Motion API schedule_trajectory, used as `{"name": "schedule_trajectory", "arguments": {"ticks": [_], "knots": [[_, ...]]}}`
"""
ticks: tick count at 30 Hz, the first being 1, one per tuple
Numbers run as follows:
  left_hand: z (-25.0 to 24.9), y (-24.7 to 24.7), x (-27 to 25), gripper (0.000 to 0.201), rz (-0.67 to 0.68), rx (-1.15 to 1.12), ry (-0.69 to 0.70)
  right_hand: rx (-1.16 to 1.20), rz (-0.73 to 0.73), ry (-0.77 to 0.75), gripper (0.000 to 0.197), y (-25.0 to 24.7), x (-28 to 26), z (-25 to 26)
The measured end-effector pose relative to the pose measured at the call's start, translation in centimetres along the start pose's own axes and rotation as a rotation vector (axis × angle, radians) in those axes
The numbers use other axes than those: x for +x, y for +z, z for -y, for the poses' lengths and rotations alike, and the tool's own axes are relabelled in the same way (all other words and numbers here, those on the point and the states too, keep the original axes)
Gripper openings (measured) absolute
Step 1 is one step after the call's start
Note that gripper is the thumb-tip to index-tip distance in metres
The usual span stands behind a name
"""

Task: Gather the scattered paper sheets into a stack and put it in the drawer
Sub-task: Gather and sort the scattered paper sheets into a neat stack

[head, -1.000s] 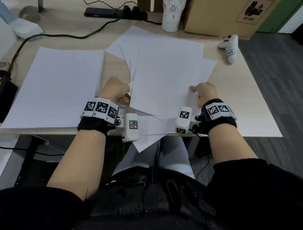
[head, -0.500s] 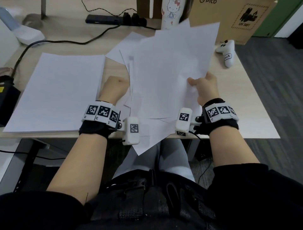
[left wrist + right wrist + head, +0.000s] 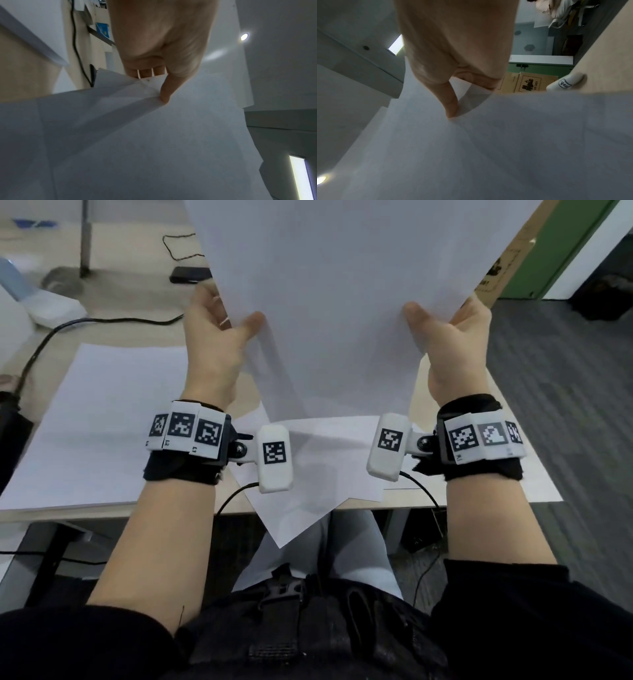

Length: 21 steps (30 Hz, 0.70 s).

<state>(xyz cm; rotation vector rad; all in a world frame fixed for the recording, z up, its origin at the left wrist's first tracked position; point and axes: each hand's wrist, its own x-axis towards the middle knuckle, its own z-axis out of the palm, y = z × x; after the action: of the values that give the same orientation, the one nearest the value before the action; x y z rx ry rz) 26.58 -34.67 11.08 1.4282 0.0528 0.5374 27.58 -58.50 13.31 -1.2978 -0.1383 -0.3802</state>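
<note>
Both hands pinch a bundle of white paper sheets (image 3: pixel 342 302) upright above the pale wooden tabletop (image 3: pixel 479 474): left hand (image 3: pixel 212 344) at 9 o'clock, right hand (image 3: pixel 452 344) at 3 o'clock, thumbs in front.

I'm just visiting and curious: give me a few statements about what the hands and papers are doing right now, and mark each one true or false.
1. Both hands hold the raised paper sheets. True: the left hand and the right hand each pinch a side.
2. Every sheet is off the desk. False: a large sheet lies at the left, and loose sheets overhang the near edge of the desk.
3. A cardboard box stands beyond the papers. True.
4. The left hand rests flat on the desk. False: it is raised, thumb on the paper.
</note>
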Motion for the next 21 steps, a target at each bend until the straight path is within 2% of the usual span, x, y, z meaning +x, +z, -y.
{"name": "schedule_trajectory", "arguments": {"ticks": [2, 7, 12, 15, 18, 21], "knots": [[-0.8, 0.1, 0.0, 0.041, 0.012, -0.022, 0.054, -0.027, 0.026, 0.014, 0.022, -0.1, -0.1, 0.0], [-1.0, 0.5, -0.3, 0.053, 0.018, -0.002, 0.059, -0.126, 0.085, 0.049, 0.025, -0.1, -0.6, -1.0], [-1.6, 0.8, -0.4, 0.051, 0.046, -0.033, 0.088, -0.146, 0.133, 0.081, 0.037, 0.0, -0.3, -1.1], [-1.8, 0.8, -0.5, 0.046, 0.061, -0.036, 0.134, -0.120, 0.144, 0.088, 0.050, -0.1, -0.6, -1.0], [-1.8, 1.0, -0.6, 0.047, 0.073, -0.044, 0.150, -0.118, 0.124, 0.034, 0.052, 0.1, -1.1, -1.0], [-2.4, 1.0, -0.5, 0.044, 0.119, -0.057, 0.207, -0.094, 0.117, -0.061, 0.040, 0.1, -0.9, -0.6]]}}
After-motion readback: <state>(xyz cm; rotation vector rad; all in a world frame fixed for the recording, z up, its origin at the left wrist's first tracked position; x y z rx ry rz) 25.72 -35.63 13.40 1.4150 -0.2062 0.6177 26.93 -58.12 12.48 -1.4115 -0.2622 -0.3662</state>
